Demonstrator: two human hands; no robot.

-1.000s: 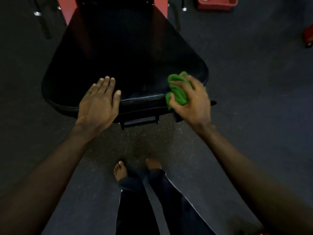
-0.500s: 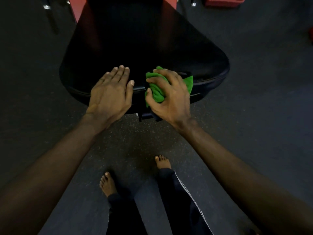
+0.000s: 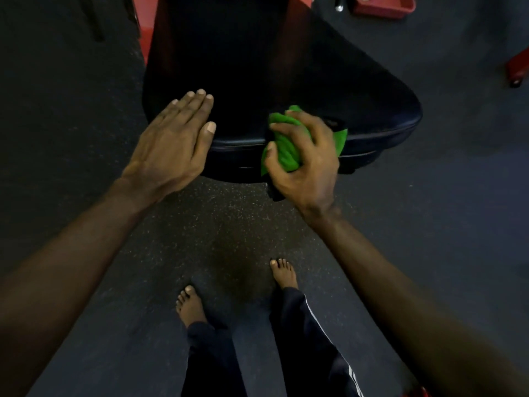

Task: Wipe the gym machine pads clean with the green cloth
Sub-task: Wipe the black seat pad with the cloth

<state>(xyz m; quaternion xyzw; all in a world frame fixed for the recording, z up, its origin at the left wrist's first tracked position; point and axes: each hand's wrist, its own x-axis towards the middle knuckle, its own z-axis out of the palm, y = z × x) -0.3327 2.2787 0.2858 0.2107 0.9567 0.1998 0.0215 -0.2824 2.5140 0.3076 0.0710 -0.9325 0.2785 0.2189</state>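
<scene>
Head view is showing the right hand [image 3: 307, 167] curling fingers and thumb round the bunched green cloth [image 3: 286, 149], gripping it firmly and pressing it onto the front lip of the black pad [image 3: 286, 67], at about 6 o'clock on the pad's outline. A corner of the cloth is poking out past the knuckles toward 3 o'clock. A second ago the same hand was working the pad's corner at 4 o'clock; since then it has been travelling along the lip toward the middle, so the right stretch of the front edge is probably wiped already. The left hand [image 3: 171, 141] is lying flat with straight fingers, holding nothing and bracing on the pad at 8 o'clock. It has been sliding outward to that corner, and a gap is now showing between the two hands. That is leaving the strip from 6 to 8 o'clock free for the cloth, which looks like the next part to be done, while the broad top surface toward 12 o'clock is giving no sign either way. Bare feet [image 3: 190, 305] are standing on the speckled floor [image 3: 229, 222] at 6 o'clock, and a red tray [image 3: 383, 8] is sitting at 1 o'clock
</scene>
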